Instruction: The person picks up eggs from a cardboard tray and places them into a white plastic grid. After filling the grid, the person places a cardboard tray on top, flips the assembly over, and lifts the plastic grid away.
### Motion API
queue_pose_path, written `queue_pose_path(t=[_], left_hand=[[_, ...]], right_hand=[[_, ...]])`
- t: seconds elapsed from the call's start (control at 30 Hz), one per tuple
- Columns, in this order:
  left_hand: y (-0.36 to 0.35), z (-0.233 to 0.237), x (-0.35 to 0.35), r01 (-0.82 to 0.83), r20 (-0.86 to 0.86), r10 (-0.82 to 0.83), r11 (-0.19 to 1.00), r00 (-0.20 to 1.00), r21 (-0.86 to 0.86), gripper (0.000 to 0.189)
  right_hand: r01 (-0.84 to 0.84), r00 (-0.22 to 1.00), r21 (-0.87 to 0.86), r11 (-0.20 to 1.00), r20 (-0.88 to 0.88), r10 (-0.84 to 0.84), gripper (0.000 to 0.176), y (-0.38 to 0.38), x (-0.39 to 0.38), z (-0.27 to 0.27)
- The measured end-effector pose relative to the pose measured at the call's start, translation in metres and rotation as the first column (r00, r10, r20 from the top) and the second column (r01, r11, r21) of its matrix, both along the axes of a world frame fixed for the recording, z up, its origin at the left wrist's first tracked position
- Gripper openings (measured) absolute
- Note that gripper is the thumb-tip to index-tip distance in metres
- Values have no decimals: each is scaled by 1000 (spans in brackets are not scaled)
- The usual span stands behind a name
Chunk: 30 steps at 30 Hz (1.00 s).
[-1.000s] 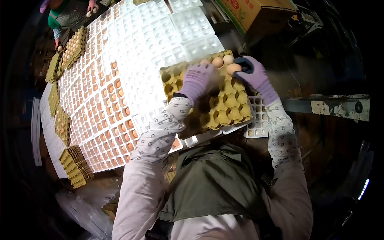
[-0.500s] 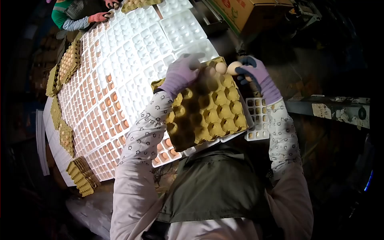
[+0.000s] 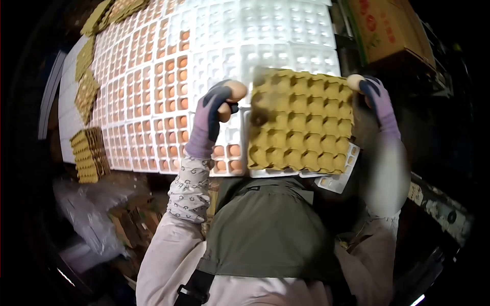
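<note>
My left hand [image 3: 217, 109], in a purple and dark glove, is closed around two eggs [image 3: 236, 91] over the white plastic trays, left of the pulp egg tray [image 3: 301, 122]. My right hand [image 3: 376, 97], gloved alike, grips an egg [image 3: 354, 82] at the pulp tray's far right corner. Something egg-coloured shows lower in that grip, too small to tell. No eggs show in the cups of the pulp tray, which rests on white plastic trays. Below my left wrist, several brown eggs [image 3: 227, 158] sit in a white tray.
White plastic trays filled with eggs [image 3: 171, 92] cover the table's left part; unfilled white trays [image 3: 265, 23] lie farther back. Stacked pulp trays [image 3: 89, 155] stand at the near left corner. A cardboard box [image 3: 390, 30] is at the back right, plastic wrap [image 3: 92, 214] at lower left.
The view has turned and shifted. My left hand has moved off the pulp tray to the left and now holds eggs. Eggs seen at the pulp tray's far edge are no longer there.
</note>
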State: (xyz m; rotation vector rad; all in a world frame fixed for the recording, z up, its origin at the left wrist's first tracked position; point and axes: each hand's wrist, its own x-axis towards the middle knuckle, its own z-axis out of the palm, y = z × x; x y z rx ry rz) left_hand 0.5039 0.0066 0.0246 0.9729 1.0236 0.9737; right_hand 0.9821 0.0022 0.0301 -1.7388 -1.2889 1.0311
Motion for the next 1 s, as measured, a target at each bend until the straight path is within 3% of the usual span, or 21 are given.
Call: queue_pose_path(t=[0.03, 0.07, 0.13, 0.2, 0.23, 0.27, 0.3, 0.33, 0.4, 0.47, 0.5, 0.53, 0.6, 0.63, 0.7, 0.73, 0.8, 0.83, 0.87, 0.93, 1.0], left_hand=[[-17, -13, -39, -119, -34, 117, 990, 993, -77, 46], [-34, -28, -76, -147, -133, 147, 989, 980, 9, 49], [-55, -32, -118, -357, -105, 341, 907, 934, -223, 42], [-67, -52, -144, -278, -335, 224, 953, 915, -123, 45], [-70, -60, -151, -221, -493, 142, 970, 858, -105, 49], [-72, -78, -150, -167, -661, 69, 982, 747, -87, 51], [-72, -44, -130, 30, -947, -11, 1000, 321, -1, 49], [-73, -56, -130, 248, -992, -61, 968, 111, -32, 54], [-74, -67, -126, 418, -980, -169, 887, -106, -198, 49], [-71, -64, -122, 281, -988, -118, 956, 97, -87, 43], [-65, -55, -123, 259, -982, -3, 965, 190, 47, 41], [-55, -49, -126, 267, -965, 36, 958, 260, 108, 45], [-30, -57, -129, 318, -956, -199, 940, 214, -124, 53], [-20, -55, -128, 380, -932, -347, 880, 104, -285, 59], [-17, -54, -127, 335, -940, -253, 927, 228, -169, 62], [-13, -54, -126, 304, -936, -202, 946, 287, -111, 64], [-12, -63, -117, 146, -833, -8, 985, 553, 87, 62], [-14, -84, -108, 62, -740, 131, 972, 659, 228, 61], [-14, -97, -99, -35, -616, 264, 933, 742, 358, 61], [-15, -115, -82, 63, -672, 214, 930, 709, 363, 55], [-19, -127, -75, 349, -916, 180, 884, 358, 310, 54]], right_hand=[[-117, 936, -200, 973, -351, 41, 46, 0, 0, 15], [-139, 854, -151, 979, -519, 41, 46, -6, -51, 38], [-275, 804, -187, 943, -583, 119, 44, -5, -133, 56], [-542, 684, -287, 790, -697, 216, 43, 13, -198, 57], [-627, 727, -125, 769, -450, 519, 43, 14, -232, 43], [-731, 677, 7, 682, -122, 726, 43, 13, -268, 28], [-802, 574, -171, 573, 45, 817, 43, 14, -308, 27], [-811, 424, -358, 463, 188, 886, 43, 14, -349, 27], [-691, 70, -636, 343, 413, 908, 45, 3, -415, 20], [-628, 48, -657, 417, 502, 864, 46, -13, -431, -20], [-593, 36, -664, 456, 543, 839, 47, -21, -435, -36], [-580, 117, -649, 493, 532, 838, 47, -27, -430, -42], [-523, 218, -701, 485, 440, 871, 48, -40, -425, -52], [-508, 223, -708, 490, 441, 869, 52, -47, -422, -56], [-474, 247, -708, 523, 463, 851, 61, -44, -423, -57], [-458, 393, -644, 613, 471, 790, 64, -35, -422, -59], [-381, 659, -532, 756, 417, 625, 71, -23, -426, -53], [-431, 517, -327, 841, 675, 527, 77, -25, -422, -80], [-397, 358, -391, 831, 767, 532, 77, -19, -424, -86], [-437, 265, -422, 795, 783, 562, 75, -22, -421, -83], [-502, 309, -360, 786, 775, 552, 74, -33, -411, -33]])
